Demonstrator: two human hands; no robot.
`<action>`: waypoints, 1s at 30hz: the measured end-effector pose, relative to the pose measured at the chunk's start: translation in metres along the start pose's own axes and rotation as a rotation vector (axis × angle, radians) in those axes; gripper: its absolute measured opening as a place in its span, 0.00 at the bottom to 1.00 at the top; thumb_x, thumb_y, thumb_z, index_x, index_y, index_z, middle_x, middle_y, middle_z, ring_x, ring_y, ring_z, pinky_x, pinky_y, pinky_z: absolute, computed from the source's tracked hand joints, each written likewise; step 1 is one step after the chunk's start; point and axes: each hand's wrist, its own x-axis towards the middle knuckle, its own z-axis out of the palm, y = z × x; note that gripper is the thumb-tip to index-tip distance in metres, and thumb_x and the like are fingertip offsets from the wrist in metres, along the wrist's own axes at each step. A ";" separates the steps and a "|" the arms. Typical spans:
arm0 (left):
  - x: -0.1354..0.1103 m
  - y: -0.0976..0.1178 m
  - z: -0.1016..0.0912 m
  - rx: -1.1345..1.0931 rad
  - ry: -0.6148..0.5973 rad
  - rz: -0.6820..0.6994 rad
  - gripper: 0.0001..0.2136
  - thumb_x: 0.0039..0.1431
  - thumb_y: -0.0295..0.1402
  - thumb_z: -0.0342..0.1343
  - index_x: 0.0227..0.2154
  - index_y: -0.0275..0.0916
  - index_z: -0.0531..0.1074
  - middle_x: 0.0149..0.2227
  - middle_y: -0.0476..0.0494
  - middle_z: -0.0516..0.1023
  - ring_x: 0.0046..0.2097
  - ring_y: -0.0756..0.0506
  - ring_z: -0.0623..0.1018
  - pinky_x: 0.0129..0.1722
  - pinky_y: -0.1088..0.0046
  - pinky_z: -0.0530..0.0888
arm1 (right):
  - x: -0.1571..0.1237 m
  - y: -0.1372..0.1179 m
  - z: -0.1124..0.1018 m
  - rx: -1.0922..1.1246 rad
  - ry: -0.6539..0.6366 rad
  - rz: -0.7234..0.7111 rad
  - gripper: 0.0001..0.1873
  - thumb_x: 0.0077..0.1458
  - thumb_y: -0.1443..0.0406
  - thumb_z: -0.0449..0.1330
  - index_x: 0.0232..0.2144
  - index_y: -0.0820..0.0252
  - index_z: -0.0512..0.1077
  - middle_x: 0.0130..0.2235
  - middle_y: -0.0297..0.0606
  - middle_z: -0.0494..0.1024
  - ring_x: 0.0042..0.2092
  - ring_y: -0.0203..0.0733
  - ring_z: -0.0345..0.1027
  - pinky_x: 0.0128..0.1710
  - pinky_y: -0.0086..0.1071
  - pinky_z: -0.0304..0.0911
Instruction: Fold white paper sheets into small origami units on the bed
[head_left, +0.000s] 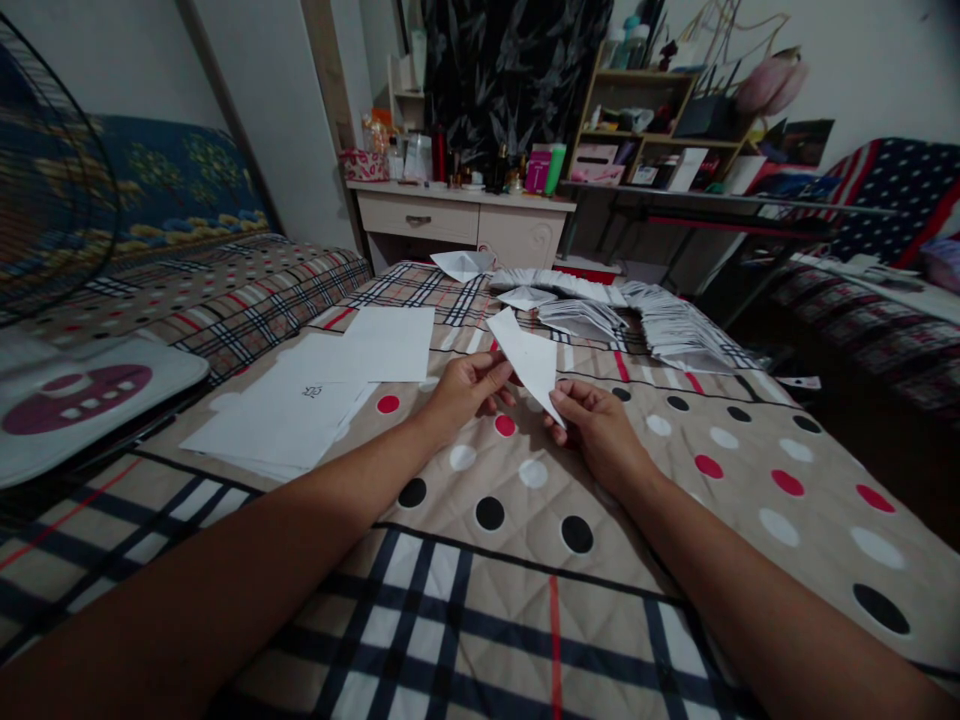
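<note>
A folded sheet of white paper (529, 358) with a pointed lower corner is held between my two hands above the bedspread (450, 440). My left hand (474, 384) pinches its left edge between thumb and fingers. At the lower right corner, my right hand (589, 415) grips the paper near its tip. Left of my hands lies a loose pile of flat white sheets (281, 415), with dark marks on one of them. Beyond the held piece sit several folded paper pieces (581, 320), and a long row of them (679, 328) curves to the right.
A single folded piece (463, 264) lies near the bed's far edge. On the left stand a fan (56, 170) and a white lidded object (90, 400) with a purple oval. A dresser (420, 215) crowded with bottles and a shelf unit (637, 100) stand behind the bed.
</note>
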 end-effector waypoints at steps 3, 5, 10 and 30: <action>0.000 0.000 -0.001 -0.027 -0.011 -0.007 0.21 0.51 0.48 0.64 0.37 0.33 0.76 0.25 0.48 0.77 0.23 0.54 0.74 0.18 0.83 0.62 | -0.001 -0.001 0.001 -0.021 0.005 0.001 0.16 0.46 0.57 0.69 0.29 0.61 0.70 0.22 0.32 0.75 0.17 0.28 0.59 0.18 0.23 0.51; 0.000 0.000 -0.001 -0.045 -0.012 -0.019 0.20 0.51 0.47 0.65 0.36 0.33 0.76 0.25 0.48 0.77 0.24 0.54 0.74 0.18 0.83 0.62 | -0.001 -0.001 0.002 -0.028 0.007 -0.006 0.16 0.46 0.57 0.69 0.28 0.61 0.70 0.21 0.32 0.75 0.17 0.28 0.59 0.18 0.23 0.51; 0.000 -0.002 -0.002 -0.060 -0.005 -0.035 0.17 0.52 0.44 0.64 0.37 0.34 0.77 0.25 0.47 0.77 0.24 0.53 0.74 0.18 0.82 0.62 | -0.002 -0.001 0.003 -0.051 0.007 -0.016 0.15 0.47 0.57 0.68 0.29 0.61 0.70 0.22 0.32 0.75 0.18 0.28 0.59 0.18 0.23 0.51; -0.003 0.003 0.000 0.043 0.007 -0.006 0.19 0.52 0.43 0.64 0.40 0.32 0.78 0.21 0.49 0.76 0.20 0.55 0.70 0.19 0.81 0.61 | -0.003 -0.003 0.003 -0.058 0.017 -0.020 0.16 0.45 0.56 0.69 0.27 0.61 0.70 0.21 0.32 0.74 0.17 0.29 0.58 0.17 0.25 0.50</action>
